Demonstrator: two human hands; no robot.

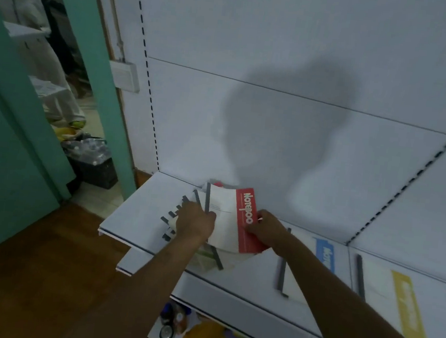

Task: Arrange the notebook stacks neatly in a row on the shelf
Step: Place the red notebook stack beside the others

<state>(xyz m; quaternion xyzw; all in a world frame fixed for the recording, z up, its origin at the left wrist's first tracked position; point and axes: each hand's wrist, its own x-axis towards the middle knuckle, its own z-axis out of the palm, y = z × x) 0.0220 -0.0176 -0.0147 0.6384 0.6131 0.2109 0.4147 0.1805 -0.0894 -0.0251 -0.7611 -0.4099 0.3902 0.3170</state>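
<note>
A loose pile of notebooks (182, 214) with dark spines lies fanned out on the white shelf (135, 215). On top is a white notebook with a red band (244, 220). My left hand (195, 220) grips its spine edge, and my right hand (265, 227) pinches the red band side. To the right, a blue-banded notebook stack (325, 255) lies flat, partly hidden by my right forearm. Further right a yellow-banded stack (407, 303) lies flat on the shelf.
The shelf's white back panel (278, 92) rises behind the notebooks. A lower shelf holds coloured items (205, 336). Left of the unit are a teal door frame (97, 75), a black crate (94, 164) and a person standing in the doorway. Brown wood floor (43, 274) lies below.
</note>
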